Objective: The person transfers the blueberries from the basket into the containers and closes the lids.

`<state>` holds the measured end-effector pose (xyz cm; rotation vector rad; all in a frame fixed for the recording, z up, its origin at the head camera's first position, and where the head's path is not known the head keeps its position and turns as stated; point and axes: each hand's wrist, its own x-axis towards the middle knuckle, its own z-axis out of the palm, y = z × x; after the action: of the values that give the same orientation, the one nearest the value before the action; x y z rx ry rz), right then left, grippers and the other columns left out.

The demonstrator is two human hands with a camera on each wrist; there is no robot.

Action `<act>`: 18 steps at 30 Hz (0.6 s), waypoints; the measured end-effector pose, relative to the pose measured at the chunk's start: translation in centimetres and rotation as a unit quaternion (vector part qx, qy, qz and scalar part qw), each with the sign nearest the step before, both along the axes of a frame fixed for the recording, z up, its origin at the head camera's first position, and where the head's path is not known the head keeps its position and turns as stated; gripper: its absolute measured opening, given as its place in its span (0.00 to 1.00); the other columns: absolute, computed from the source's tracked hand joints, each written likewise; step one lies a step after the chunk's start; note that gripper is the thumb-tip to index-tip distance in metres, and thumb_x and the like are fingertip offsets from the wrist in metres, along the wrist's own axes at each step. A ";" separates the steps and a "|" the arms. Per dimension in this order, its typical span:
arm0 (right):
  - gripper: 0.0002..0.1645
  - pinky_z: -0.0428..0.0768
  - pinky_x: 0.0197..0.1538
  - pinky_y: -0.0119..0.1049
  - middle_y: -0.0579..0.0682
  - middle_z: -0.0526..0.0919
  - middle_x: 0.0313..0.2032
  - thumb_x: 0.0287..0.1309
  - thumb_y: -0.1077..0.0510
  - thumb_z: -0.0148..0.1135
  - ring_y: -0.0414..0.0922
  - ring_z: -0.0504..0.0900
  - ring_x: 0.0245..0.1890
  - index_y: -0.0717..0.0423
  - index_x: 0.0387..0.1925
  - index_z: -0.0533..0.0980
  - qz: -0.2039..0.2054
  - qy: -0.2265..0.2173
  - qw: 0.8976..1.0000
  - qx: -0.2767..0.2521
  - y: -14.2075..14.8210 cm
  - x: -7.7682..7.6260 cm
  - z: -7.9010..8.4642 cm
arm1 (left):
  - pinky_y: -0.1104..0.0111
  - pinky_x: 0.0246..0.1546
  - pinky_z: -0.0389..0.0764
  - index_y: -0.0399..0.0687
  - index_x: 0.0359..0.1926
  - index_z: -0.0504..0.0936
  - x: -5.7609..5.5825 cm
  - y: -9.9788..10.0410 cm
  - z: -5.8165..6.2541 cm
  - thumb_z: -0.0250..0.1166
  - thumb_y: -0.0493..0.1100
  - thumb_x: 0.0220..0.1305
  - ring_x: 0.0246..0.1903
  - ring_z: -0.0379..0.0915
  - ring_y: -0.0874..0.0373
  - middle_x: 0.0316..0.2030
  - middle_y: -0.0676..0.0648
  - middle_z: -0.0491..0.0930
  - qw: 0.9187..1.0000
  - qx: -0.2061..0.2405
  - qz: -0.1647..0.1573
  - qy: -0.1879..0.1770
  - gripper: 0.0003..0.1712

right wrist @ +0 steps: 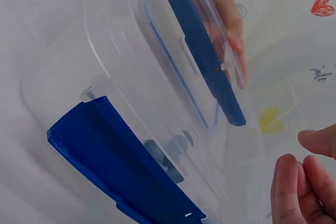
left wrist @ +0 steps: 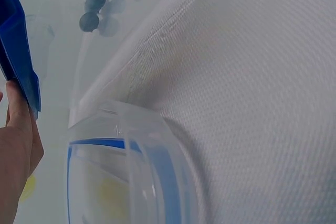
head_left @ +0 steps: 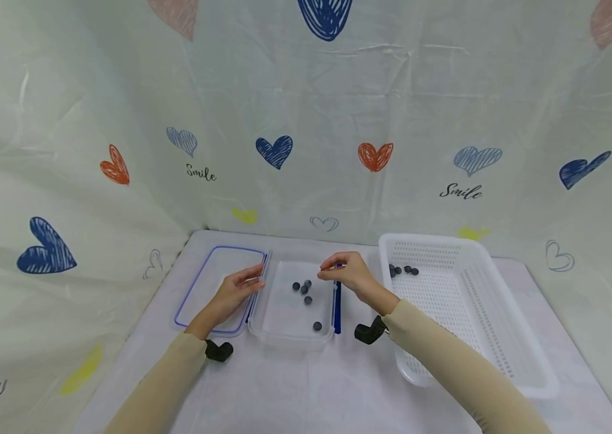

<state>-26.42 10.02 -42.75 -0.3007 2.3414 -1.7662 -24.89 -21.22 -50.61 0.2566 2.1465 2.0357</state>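
Note:
A clear plastic box (head_left: 289, 337) with blue side clips stands open on the table. Several dark round blueberries (head_left: 308, 300) lie on its floor. My left hand (head_left: 232, 295) rests against the box's left side, fingers fairly straight; the right wrist view shows it behind the far blue clip (right wrist: 207, 59). Above the box's right rim, my right hand (head_left: 353, 274) hovers with bent fingers. A gap shows between its thumb (right wrist: 319, 141) and fingers, and I see nothing held there. To the right, a white perforated basket (head_left: 501, 313) has several more blueberries (head_left: 407, 269) in its far left corner.
The clear lid (head_left: 219, 271) with a blue seal lies left of the box, partly under my left hand. A near blue clip (right wrist: 121, 166) hangs down on the box's right side. Behind the table hangs a heart-printed sheet (head_left: 322, 199).

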 end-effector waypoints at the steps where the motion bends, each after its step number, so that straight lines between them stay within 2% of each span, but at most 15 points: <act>1: 0.13 0.79 0.44 0.36 0.56 0.85 0.38 0.51 0.64 0.76 0.44 0.81 0.36 0.68 0.38 0.83 0.000 0.001 1.000 -0.001 0.1 0.0 0.0 | 0.77 0.56 0.71 0.33 0.72 0.64 0.0 0.0 0.0 0.65 0.36 0.69 0.68 0.59 0.42 0.72 0.38 0.62 1.000 -0.003 0.000 0.000 0.34; 8: 0.13 0.79 0.52 0.43 0.54 0.86 0.37 0.52 0.67 0.74 0.45 0.86 0.36 0.70 0.39 0.83 -0.014 -0.002 1.000 -0.022 1.0 -0.1 0.4 | 0.77 0.57 0.71 0.33 0.72 0.64 0.1 0.0 0.0 0.65 0.37 0.69 0.69 0.58 0.42 0.72 0.37 0.62 1.000 -0.011 0.002 -0.001 0.34; 13: 0.14 0.77 0.57 0.48 0.51 0.87 0.38 0.53 0.65 0.74 0.44 0.85 0.38 0.69 0.41 0.83 -0.028 -0.010 0.999 -0.022 2.2 -0.5 0.7 | 0.77 0.57 0.70 0.33 0.72 0.64 0.2 0.0 -0.1 0.65 0.37 0.69 0.69 0.58 0.42 0.72 0.37 0.62 1.000 -0.015 0.002 0.001 0.34; 18: 0.16 0.74 0.61 0.50 0.54 0.86 0.41 0.54 0.64 0.74 0.43 0.85 0.40 0.69 0.43 0.83 -0.049 -0.012 0.998 -0.037 3.8 -0.8 1.5 | 0.78 0.56 0.71 0.33 0.71 0.64 0.1 0.0 0.2 0.65 0.37 0.69 0.69 0.59 0.42 0.72 0.38 0.62 1.000 -0.010 0.001 -0.001 0.34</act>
<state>-27.24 13.83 -41.30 -0.1790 2.3153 -1.8925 -24.77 -21.19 -50.43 0.2494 2.1657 2.0148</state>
